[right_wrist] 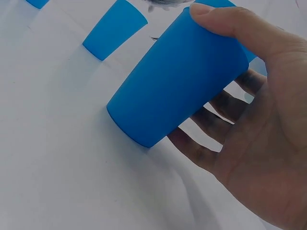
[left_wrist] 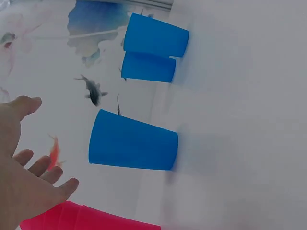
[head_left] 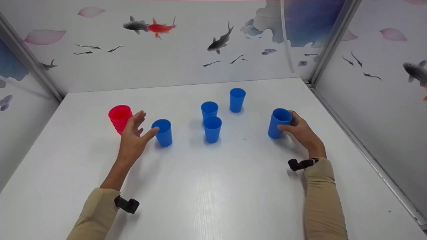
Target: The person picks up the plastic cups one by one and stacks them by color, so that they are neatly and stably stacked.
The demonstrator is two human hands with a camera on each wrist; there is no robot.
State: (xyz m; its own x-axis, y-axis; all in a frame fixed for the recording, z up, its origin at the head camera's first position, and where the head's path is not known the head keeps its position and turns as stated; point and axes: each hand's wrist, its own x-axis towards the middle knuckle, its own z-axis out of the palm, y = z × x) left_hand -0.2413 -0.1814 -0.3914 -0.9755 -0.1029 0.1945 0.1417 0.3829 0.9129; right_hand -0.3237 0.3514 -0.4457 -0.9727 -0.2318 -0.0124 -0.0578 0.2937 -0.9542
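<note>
My left hand (head_left: 132,139) is between a stack of nested red cups (head_left: 120,113) and an upright blue cup (head_left: 164,134). Its thumb and fingers are spread, with nothing held; the thumb overlaps the blue cup's rim in the head view, but the left wrist view shows that cup (left_wrist: 133,141) apart from the hand. Over on the right, my right hand (head_left: 305,133) grips another blue cup (head_left: 276,125), thumb on the near side near the rim and fingers behind. A second blue edge shows at its top in the right wrist view, perhaps a nested cup (right_wrist: 175,79).
Two blue cups stand at the middle, the nearer one (head_left: 212,130) partly covering the farther one (head_left: 209,108). Another blue cup (head_left: 237,100) is farther back. The white table (head_left: 206,186) meets a fish-painted back wall (head_left: 186,60) and side walls.
</note>
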